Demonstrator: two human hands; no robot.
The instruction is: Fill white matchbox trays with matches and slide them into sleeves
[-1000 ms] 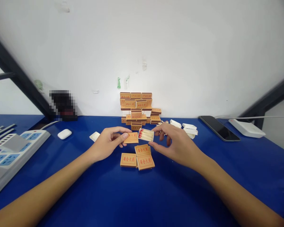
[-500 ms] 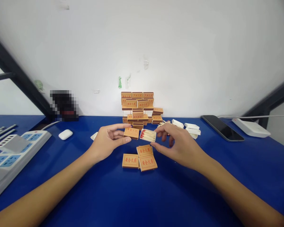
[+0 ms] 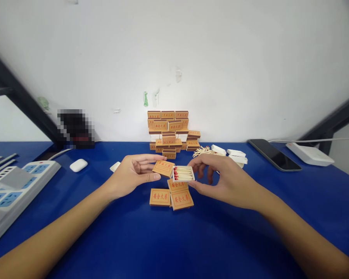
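Both hands are up over the blue desk (image 3: 174, 244), working close together, each busy with one part of a matchbox. The left hand (image 3: 129, 176) pinches an orange sleeve (image 3: 163, 168) between thumb and fingers; the right hand (image 3: 221, 176) grips the far end of a white tray (image 3: 183, 174) full of matches, red heads pointing toward the left hand.

What has shifted is the angle. A second ago the sleeve lay level beside the tray; now it slants, its right end dipped, and the tray has come down a little toward the wearer and sits squarer between the hands. Their near ends meet or almost meet — from here I can't tell whether they touch. To my eye the two parts are being lined up, but the tray isn't inside the sleeve yet, so this box looks unfinished.

Just below the hands, toward the wearer, a box on the left (image 3: 159, 197) lies flat beside two others, the nearer one (image 3: 182, 199) partly covering the view of its neighbour. Beyond the hands the stacked matchboxes (image 3: 168, 126) stand just as they did — nothing there has been disturbed. Loose matches (image 3: 203, 151) and white trays (image 3: 236, 153) lie past the right hand's fingers.
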